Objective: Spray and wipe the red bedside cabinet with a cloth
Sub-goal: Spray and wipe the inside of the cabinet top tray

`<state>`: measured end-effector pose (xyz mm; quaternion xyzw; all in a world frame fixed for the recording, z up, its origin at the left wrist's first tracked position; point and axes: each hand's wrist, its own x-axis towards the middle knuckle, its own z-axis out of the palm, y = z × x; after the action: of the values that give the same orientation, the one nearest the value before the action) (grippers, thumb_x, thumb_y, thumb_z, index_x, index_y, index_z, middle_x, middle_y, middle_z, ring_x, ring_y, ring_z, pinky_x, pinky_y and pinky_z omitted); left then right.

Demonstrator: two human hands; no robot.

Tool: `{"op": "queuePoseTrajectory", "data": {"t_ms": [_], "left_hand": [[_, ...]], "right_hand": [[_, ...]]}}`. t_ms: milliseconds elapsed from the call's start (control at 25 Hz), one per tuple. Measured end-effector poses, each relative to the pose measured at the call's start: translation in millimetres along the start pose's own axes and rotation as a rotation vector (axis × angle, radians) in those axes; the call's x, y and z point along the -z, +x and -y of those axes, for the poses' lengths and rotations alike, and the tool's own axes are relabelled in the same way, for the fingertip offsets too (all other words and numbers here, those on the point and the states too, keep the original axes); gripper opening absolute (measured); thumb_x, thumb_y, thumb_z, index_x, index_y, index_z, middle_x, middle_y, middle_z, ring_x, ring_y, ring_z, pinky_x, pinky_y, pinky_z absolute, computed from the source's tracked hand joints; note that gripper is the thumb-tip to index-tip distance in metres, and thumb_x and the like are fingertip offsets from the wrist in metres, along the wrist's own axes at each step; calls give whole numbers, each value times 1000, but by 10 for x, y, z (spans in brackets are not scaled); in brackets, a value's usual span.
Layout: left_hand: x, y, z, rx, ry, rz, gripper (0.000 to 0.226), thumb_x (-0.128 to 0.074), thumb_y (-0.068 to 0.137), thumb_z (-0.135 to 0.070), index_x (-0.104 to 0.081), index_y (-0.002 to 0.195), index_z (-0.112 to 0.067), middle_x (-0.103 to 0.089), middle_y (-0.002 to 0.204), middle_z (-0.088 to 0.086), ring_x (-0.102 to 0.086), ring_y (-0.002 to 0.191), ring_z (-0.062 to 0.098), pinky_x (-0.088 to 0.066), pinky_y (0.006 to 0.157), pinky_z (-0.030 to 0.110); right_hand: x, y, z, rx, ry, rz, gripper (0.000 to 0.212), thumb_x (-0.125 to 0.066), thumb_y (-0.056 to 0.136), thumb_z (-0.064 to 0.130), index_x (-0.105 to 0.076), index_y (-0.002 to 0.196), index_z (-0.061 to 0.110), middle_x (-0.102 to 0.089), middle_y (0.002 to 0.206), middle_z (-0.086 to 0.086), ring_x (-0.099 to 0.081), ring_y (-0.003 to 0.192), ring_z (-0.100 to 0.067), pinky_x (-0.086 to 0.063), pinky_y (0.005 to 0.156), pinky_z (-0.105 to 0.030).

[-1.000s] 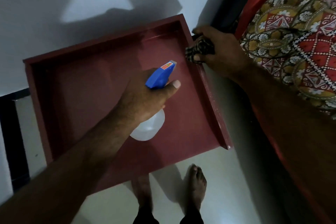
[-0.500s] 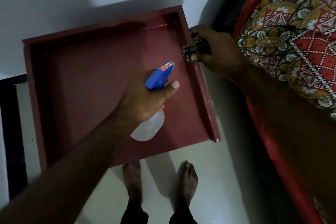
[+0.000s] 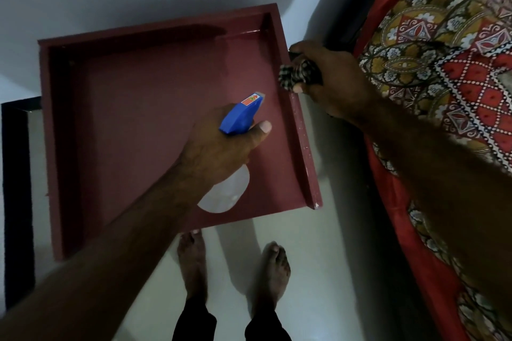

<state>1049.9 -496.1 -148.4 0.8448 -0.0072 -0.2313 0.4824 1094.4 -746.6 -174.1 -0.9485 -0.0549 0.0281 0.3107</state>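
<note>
one cabinet (image 3: 133, 124), one bottle (image 3: 240, 117), one cloth (image 3: 294, 77)

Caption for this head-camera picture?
Left hand holds a spray bottle over the red cabinet; right hand grips a checked cloth at its rim.

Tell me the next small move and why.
Probably squeeze the trigger: the left hand grips the spray bottle over the red cabinet top, nozzle aimed at its far right part, while the right hand holds the cloth bunched at the right rim.

Glossy painted red cabinet (image 3: 144, 108), translucent plastic spray bottle (image 3: 225, 194) with blue head, checked woven cloth (image 3: 295, 76).
</note>
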Motion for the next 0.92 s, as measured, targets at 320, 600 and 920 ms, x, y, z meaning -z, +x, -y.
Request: {"op": "queuePoseTrajectory", "data": {"t_ms": [320, 600, 920], "left_hand": [[-147, -120, -3, 4, 19, 20, 41, -75, 88, -46, -60, 88, -8, -67, 69, 13, -65, 52, 12, -47, 48, 15], [-183, -119, -35, 24, 75, 46, 46, -73, 89, -45, -60, 97, -2, -66, 84, 23, -69, 72, 35, -56, 65, 39], [-164, -172, 3, 29, 182, 76, 47, -71, 88, -52, -59, 93, -8, -68, 86, 20, -71, 76, 36, -60, 76, 53]], "right_hand": [[44, 242, 70, -14, -33, -11, 56, -77, 83, 8, -56, 134, 18, -72, 107, -5, -67, 92, -16, -55, 78, -28], [61, -7, 24, -97, 28, -15, 65, -78, 86, 10, -51, 142, 24, -67, 127, -8, -65, 105, -19, -60, 83, -32], [55, -26, 41, -127, 40, -18, 64, -79, 85, 16, -51, 143, 22, -64, 133, -7, -62, 117, -21, -56, 96, -34]]}}
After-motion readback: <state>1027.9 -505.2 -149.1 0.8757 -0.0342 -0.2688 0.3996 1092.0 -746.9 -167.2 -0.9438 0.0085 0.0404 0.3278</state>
